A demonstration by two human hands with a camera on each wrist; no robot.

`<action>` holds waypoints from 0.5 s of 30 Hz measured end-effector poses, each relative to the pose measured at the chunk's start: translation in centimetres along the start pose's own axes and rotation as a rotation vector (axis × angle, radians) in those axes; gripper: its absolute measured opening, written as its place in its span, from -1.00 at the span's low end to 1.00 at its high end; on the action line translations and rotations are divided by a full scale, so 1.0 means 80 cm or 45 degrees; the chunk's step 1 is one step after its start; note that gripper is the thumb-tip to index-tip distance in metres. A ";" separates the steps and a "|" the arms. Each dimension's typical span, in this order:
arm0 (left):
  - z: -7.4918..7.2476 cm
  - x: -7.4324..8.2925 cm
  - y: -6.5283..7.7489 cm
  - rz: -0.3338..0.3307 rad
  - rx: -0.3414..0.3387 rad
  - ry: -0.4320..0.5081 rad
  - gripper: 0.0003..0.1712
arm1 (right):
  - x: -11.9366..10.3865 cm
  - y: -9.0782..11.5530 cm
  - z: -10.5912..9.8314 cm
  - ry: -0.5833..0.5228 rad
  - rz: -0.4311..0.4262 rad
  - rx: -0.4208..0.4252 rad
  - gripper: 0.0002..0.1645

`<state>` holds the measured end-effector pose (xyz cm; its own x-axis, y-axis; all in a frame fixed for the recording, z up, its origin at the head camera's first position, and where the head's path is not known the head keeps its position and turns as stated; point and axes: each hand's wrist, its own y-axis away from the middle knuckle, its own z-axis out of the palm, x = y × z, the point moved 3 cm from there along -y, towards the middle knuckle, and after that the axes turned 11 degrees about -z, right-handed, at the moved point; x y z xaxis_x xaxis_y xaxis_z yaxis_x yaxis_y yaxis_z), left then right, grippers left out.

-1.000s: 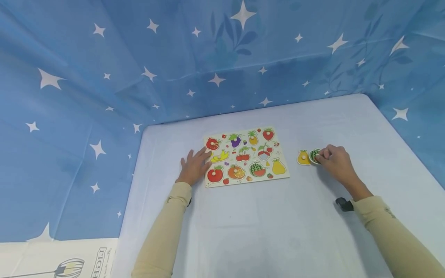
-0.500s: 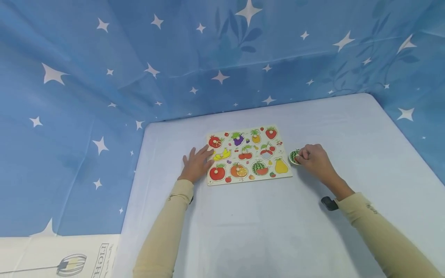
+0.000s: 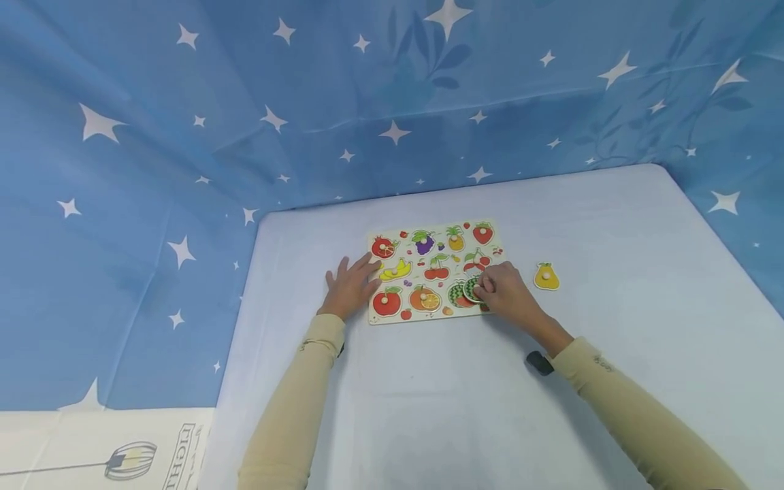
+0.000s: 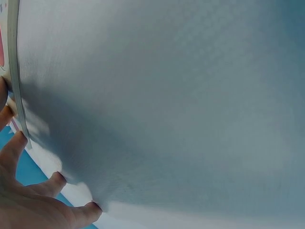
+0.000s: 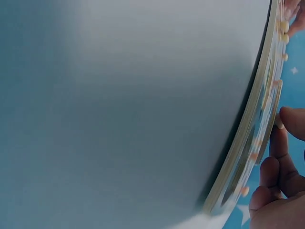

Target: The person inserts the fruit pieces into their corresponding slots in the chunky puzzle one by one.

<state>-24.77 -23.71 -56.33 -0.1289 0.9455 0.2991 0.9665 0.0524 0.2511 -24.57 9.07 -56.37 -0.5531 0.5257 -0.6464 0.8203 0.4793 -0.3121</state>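
A wooden fruit puzzle board (image 3: 392, 319) lies on the table, most of its slots filled with knobbed pieces. My right hand (image 3: 511, 297) pinches the knob of a watermelon puzzle piece (image 3: 471, 290), which overlaps the printed watermelon slot (image 3: 456, 297) at the board's lower right. In the right wrist view the watermelon piece (image 5: 270, 125) is tilted close over the board, thumb and finger on its knob. My left hand (image 3: 350, 289) rests with spread fingers at the board's left edge, fingertips over the rim. A yellow pear puzzle piece (image 3: 546, 277) lies to the right of the board.
The white-covered table (image 3: 416, 408) stretches around the board and toward the front. A blue star-patterned cloth (image 3: 306, 102) rises behind it and on both sides. A cream cloth with a printed lamp (image 3: 104, 449) shows at the lower left.
My right hand has carried the watermelon piece left, from beside the pear piece to over the board. The pear piece stays on the table. The left hand keeps its place on the board.
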 end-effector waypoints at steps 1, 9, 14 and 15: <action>0.000 0.000 0.000 0.001 0.002 0.002 -0.38 | -0.003 -0.002 0.003 -0.004 -0.011 -0.003 -0.45; -0.001 0.000 0.000 -0.003 -0.001 0.016 -0.38 | -0.015 -0.012 0.024 0.014 -0.085 0.002 -0.43; -0.002 0.000 0.000 0.010 0.004 0.022 -0.38 | -0.019 -0.014 0.030 0.028 -0.037 -0.020 -0.45; -0.002 -0.001 0.000 0.012 0.005 0.021 -0.38 | -0.020 -0.014 0.031 0.030 -0.021 -0.031 -0.46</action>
<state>-24.82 -23.82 -56.22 -0.1237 0.9405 0.3166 0.9686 0.0450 0.2446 -24.29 5.97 -56.71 -0.5698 0.5339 -0.6248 0.8076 0.5046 -0.3053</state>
